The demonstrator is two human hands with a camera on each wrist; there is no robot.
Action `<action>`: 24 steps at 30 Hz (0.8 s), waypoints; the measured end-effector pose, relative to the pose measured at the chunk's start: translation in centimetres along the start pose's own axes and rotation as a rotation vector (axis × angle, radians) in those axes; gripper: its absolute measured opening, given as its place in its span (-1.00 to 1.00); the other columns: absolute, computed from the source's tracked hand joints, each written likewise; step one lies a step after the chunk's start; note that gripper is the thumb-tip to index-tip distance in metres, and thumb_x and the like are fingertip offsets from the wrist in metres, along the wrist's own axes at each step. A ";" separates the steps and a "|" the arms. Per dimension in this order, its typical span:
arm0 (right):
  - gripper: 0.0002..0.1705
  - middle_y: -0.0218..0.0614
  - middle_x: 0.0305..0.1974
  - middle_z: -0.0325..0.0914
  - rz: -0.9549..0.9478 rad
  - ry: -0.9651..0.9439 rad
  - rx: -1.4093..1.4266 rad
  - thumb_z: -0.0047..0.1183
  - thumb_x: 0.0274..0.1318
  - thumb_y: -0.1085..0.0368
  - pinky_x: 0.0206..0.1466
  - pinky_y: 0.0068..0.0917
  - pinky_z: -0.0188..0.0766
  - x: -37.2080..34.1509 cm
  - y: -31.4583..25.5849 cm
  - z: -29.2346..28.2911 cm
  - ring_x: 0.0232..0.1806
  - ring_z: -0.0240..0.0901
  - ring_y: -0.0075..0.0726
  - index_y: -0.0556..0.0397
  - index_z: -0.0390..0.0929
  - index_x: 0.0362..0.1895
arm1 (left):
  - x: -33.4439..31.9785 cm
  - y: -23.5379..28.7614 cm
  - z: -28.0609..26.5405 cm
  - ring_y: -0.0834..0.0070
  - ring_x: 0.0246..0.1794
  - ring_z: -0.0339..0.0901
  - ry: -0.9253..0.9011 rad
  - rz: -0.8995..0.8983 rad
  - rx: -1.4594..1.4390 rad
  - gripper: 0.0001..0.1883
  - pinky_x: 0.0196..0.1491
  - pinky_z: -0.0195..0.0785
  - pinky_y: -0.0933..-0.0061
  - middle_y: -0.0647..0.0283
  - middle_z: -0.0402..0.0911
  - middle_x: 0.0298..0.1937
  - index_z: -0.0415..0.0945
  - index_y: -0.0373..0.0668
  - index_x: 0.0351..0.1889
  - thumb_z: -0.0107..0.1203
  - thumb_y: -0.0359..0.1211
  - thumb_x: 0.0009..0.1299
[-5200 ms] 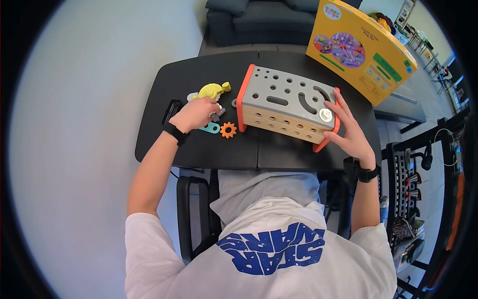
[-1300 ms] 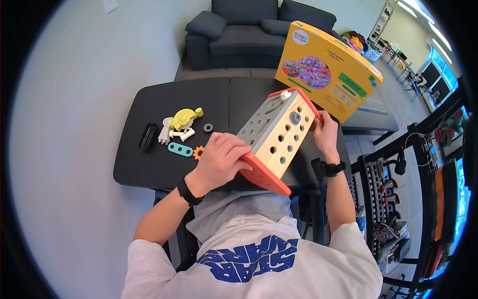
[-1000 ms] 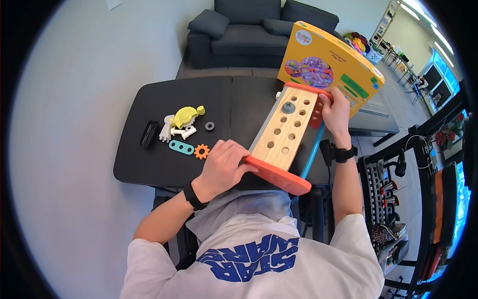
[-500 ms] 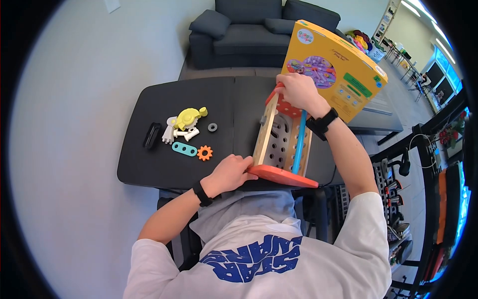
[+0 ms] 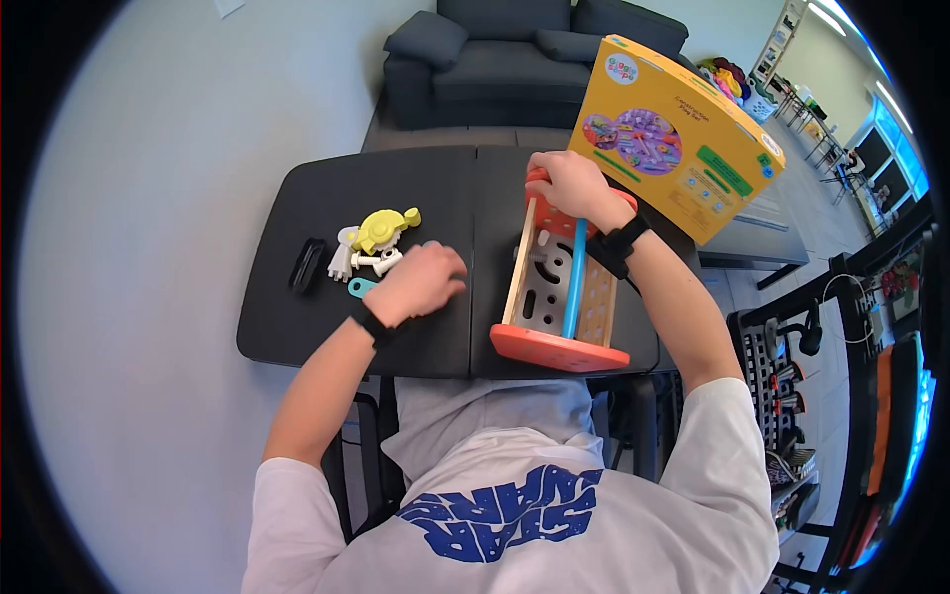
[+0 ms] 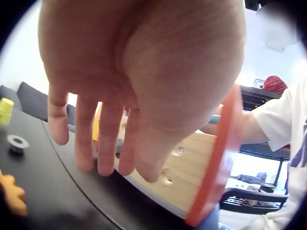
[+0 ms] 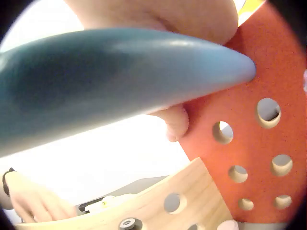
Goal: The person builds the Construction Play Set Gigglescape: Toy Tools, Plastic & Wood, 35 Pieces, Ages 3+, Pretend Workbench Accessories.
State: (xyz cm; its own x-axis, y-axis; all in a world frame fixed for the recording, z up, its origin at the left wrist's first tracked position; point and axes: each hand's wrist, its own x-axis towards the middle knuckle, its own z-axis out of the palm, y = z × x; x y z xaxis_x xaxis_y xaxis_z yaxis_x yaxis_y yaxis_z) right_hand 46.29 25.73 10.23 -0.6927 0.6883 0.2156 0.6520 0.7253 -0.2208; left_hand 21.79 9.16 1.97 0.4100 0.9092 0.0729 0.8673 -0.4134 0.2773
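Note:
The toy toolbox, with red end panels (image 5: 559,348), perforated wooden sides (image 7: 173,203) and a blue rod (image 5: 574,287), stands on the black table with its hollow side up. At its far end, my right hand (image 5: 576,185) grips the top of the red panel, thumb showing below the rod in the right wrist view. My left hand (image 5: 421,282) is over the table left of the toolbox, holding nothing, fingers extended in the left wrist view. Near it lie an orange gear (image 6: 12,195), a grey ring (image 6: 18,143) and a teal strip (image 5: 360,287), partly covered in the head view.
A yellow toy piece (image 5: 381,230), white toy pieces (image 5: 374,261) and a black object (image 5: 308,265) lie on the left of the table (image 5: 297,332). Behind the toolbox stands a large yellow box (image 5: 683,144). A dark sofa (image 5: 515,74) is beyond the table.
The toolbox has been turned from its grey top facing up to its hollow side up and set down. My left hand has let go of its near panel and moved left over the parts.

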 end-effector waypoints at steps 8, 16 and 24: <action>-0.64 -0.13 0.01 0.64 -0.056 0.090 0.068 0.20 0.27 0.10 0.17 -0.19 0.51 -2.2 0.3 -1.1 0.08 0.57 0.00 0.02 0.64 0.03 | 2.2 -3.5 2.1 0.17 0.08 0.58 -0.017 -0.219 0.345 -0.65 0.15 0.49 0.12 0.18 0.63 0.00 0.65 -0.17 0.09 0.28 -0.41 0.33; -0.64 -0.18 -0.04 0.62 -0.095 0.225 0.230 0.22 0.22 0.08 0.22 -0.18 0.45 -6.0 -0.6 -3.1 0.12 0.53 -0.02 0.02 0.68 -0.01 | 3.3 -4.8 2.2 0.10 0.01 0.66 0.062 -0.241 0.178 -0.71 0.10 0.57 0.16 0.05 0.69 -0.08 0.69 -0.28 -0.05 0.19 -0.57 0.26; -0.66 -0.17 -0.14 0.69 -0.023 0.134 0.428 0.22 0.27 0.19 0.02 -0.33 0.56 -7.8 -1.8 -3.7 -0.07 0.64 -0.18 0.18 0.65 -0.01 | 5.1 1.0 -0.4 0.30 -0.31 0.72 0.290 -0.225 -0.333 -0.74 -0.20 0.56 0.35 0.06 0.75 -0.26 0.66 -0.29 -0.13 0.39 -0.33 0.32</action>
State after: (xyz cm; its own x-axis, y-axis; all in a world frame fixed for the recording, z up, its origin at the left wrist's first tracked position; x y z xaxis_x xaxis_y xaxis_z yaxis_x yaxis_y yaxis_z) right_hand 51.66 19.15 12.48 -0.6411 0.6879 0.3402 0.4312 0.6896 -0.5819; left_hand 24.63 13.42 2.97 0.0862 0.9701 0.2268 0.7684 -0.2096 0.6046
